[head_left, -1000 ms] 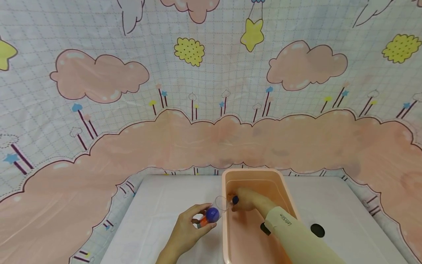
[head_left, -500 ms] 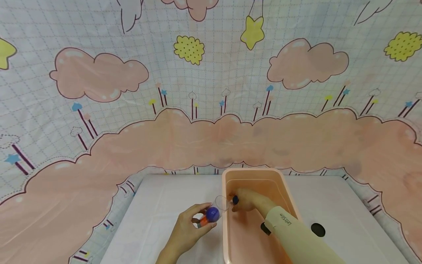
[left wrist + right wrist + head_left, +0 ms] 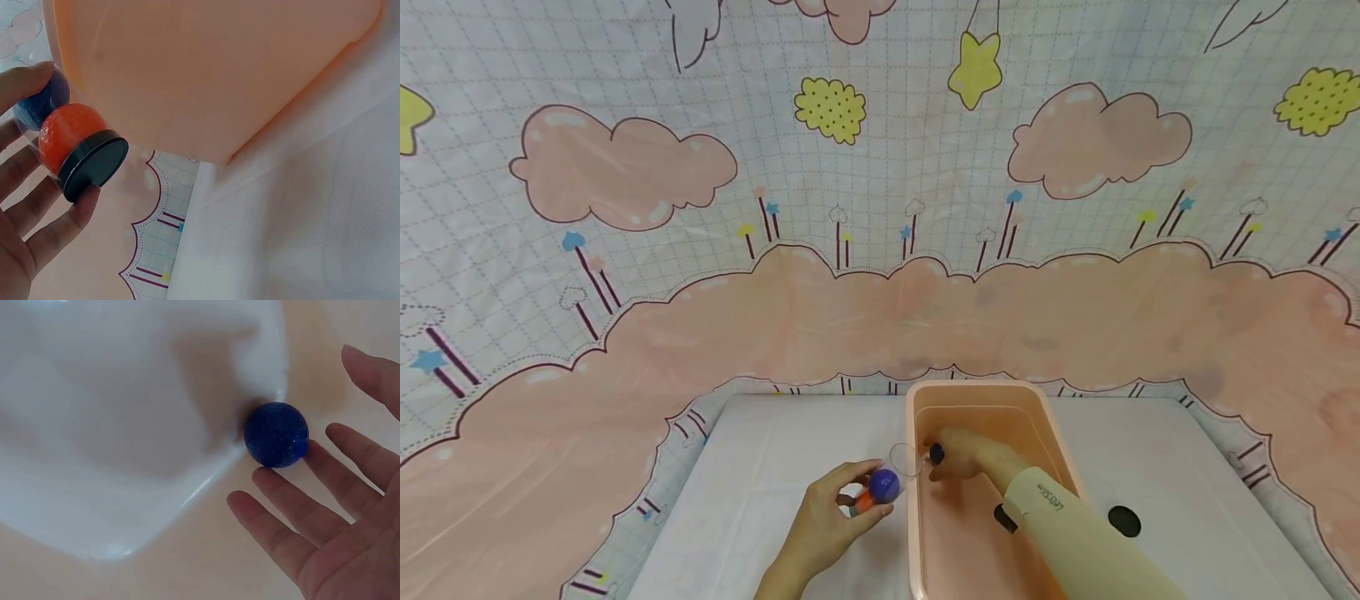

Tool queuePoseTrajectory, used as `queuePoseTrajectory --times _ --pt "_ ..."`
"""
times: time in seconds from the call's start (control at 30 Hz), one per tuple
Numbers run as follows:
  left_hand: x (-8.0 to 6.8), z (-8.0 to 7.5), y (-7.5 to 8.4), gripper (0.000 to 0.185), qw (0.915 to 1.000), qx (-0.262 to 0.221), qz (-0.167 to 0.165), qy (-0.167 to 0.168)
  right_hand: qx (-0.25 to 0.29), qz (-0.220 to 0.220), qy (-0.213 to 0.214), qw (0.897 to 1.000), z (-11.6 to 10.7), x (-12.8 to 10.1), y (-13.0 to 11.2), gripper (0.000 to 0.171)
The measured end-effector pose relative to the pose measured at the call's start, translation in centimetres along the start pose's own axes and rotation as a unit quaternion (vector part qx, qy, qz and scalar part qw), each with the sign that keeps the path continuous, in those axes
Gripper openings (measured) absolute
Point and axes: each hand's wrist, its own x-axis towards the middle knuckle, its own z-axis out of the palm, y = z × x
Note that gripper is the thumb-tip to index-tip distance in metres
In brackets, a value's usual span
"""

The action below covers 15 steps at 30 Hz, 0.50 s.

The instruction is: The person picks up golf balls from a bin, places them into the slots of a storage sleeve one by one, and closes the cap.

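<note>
My left hand [image 3: 822, 523] grips a clear plastic tube [image 3: 905, 460] beside the bin's left wall, its open round end tilted toward the bin. Inside the tube are a blue ball [image 3: 883, 486] and an orange ball [image 3: 70, 132], with a black cap [image 3: 95, 165] closing the lower end. Thumb and fingers curl round the tube in the left wrist view. Down inside the peach bin [image 3: 913, 533], my right hand [image 3: 958, 452] reaches to a dark blue ball [image 3: 276, 435]. Its fingertips touch the ball with fingers nearly straight, and the thumb stands apart.
A black disc [image 3: 1124, 521] lies on the white table [image 3: 760, 483] to the right of the bin. A dark wrist device [image 3: 1004, 518] sits by the right sleeve [image 3: 1067, 517]. Behind the table hangs a cloud-patterned cloth [image 3: 880, 325].
</note>
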Motion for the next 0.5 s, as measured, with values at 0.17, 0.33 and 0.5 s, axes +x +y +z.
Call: queuePoseTrajectory --times 0.17,0.33,0.5 --pt "0.13 0.08 -0.01 0.054 1.0 0.002 -0.002 -0.001 -0.009 -0.008 0.0 1.0 -0.06 0.21 0.59 0.035" --pt "0.24 0.18 -0.08 0.055 1.0 -0.002 -0.004 0.001 0.015 0.026 -0.005 1.0 -0.56 -0.05 0.05 0.031" --pt "0.29 0.33 -0.06 0.053 1.0 -0.004 -0.006 0.003 -0.009 0.056 0.002 0.998 -0.74 -0.08 0.05 0.017"
